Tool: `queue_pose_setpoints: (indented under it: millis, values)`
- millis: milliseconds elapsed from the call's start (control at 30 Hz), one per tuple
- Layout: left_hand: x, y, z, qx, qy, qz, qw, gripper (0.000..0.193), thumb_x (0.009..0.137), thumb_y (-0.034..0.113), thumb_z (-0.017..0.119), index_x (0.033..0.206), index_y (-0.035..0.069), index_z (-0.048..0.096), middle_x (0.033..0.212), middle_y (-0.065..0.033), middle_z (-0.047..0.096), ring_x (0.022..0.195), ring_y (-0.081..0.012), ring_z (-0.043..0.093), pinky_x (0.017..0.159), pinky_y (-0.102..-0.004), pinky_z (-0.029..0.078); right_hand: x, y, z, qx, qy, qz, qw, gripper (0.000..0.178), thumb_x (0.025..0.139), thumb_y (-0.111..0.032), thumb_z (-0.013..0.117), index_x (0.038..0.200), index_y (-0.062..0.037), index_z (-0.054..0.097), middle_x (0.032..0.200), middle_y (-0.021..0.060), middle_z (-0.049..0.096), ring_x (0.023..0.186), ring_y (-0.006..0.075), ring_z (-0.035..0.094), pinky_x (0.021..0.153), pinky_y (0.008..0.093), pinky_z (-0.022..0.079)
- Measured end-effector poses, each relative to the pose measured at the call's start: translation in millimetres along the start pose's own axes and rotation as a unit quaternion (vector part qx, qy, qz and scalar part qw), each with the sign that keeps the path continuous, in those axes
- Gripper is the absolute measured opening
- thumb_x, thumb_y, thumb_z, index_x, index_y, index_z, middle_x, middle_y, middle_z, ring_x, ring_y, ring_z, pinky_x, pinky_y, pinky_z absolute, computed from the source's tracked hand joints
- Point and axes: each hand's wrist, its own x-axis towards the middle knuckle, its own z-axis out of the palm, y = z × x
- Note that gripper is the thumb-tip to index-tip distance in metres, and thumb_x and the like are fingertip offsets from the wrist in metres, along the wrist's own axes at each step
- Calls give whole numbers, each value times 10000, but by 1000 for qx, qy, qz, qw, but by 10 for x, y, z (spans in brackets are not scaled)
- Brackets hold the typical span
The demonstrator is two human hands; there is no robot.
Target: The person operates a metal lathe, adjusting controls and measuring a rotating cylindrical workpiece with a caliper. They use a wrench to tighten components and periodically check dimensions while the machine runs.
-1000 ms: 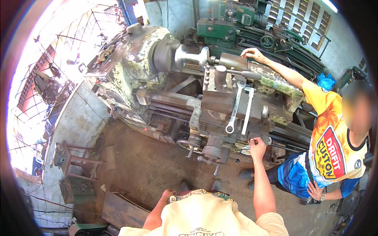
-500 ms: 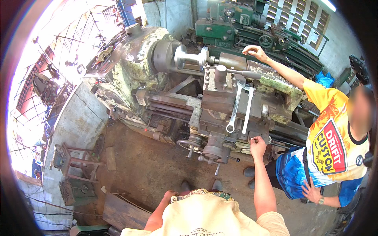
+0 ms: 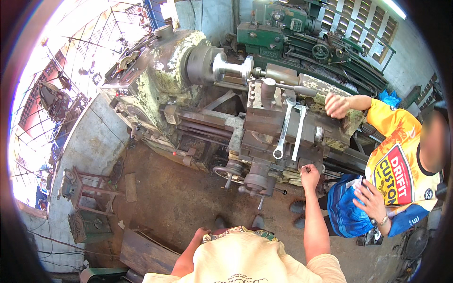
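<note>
The right grip rests, fingers bent, at the front right corner of the lathe carriage; I cannot tell whether it clamps anything, nor how the left grip, by the waist, is closed. Light fingers, well away from the chuck, would serve best. On the carriage, the wrench has its long axis front to back beside the caliper, ring end toward the front edge.

Opens to glaring daylight through a metal grille at upper left, shows stained brown floor below centre, and has a slatted window, pale wall and lit tube at upper right.
</note>
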Motion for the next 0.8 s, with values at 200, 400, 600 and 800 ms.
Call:
queue_pose_setpoints:
  millis: [200,400,600,800]
  values:
    - [130,-140,14,-22,-12,-34,999,540,872,245,744,1263,-98,599,1153,-221,697,1011,-275,693,853,-365,548,6,-1,-7,-35,5,-18,999,146,837,-184,727,871,-49,683,684,115,664,647,283,656,647,391,502]
    - [49,-94,41,33,-2,-33,999,553,884,231,737,1301,-95,576,1220,-235,670,1064,-278,679,876,-372,544,23,45,0,33,7,16,999,162,857,-176,716,862,-22,667,679,108,660,618,245,636,640,370,497]
    - [-7,-74,57,-22,-16,-48,998,542,879,208,742,1281,-116,578,1179,-235,681,1031,-265,684,863,-377,544,41,71,-12,13,26,-12,999,165,865,-181,709,866,-20,676,671,94,649,611,240,621,637,372,487]
    - [-75,-33,92,-48,-16,-55,997,532,890,194,729,1271,-139,568,1151,-242,687,1009,-276,687,858,-381,544,68,95,-4,5,7,26,1000,167,864,-185,707,877,-20,688,704,97,666,643,243,635,650,369,491]
